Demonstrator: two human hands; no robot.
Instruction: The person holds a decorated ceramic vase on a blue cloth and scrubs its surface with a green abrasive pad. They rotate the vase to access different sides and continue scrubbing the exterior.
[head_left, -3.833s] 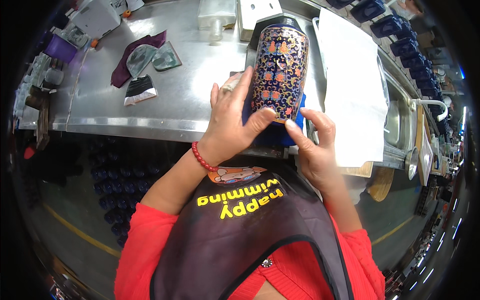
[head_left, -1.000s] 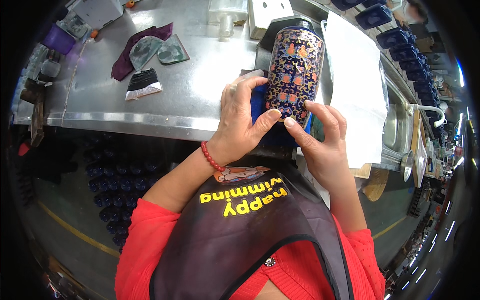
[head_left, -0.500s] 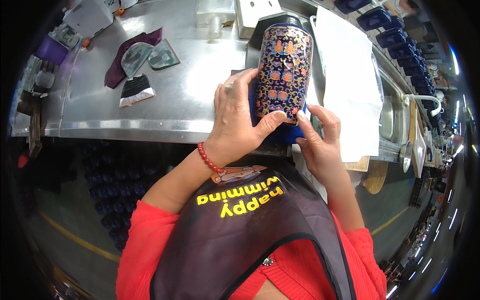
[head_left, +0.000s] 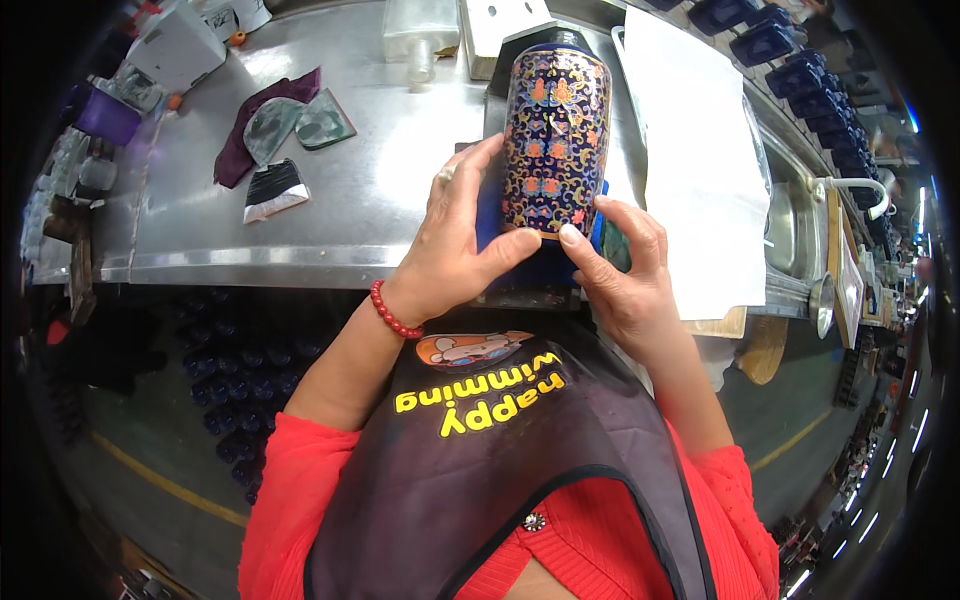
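Both hands, left (head_left: 455,245) and right (head_left: 620,265), pinch the patterned flask (head_left: 553,130) with fingers; I'd keep it steady over the desk (head_left: 380,200).

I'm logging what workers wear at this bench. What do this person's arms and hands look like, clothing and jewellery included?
Both hands are bare, with no gloves. The left hand has a ring on one finger, and a red bead bracelet circles that wrist. The right hand shows no jewellery; its nails look pale. Both forearms are uncovered. Red sleeves cover the upper arms, under a dark apron.
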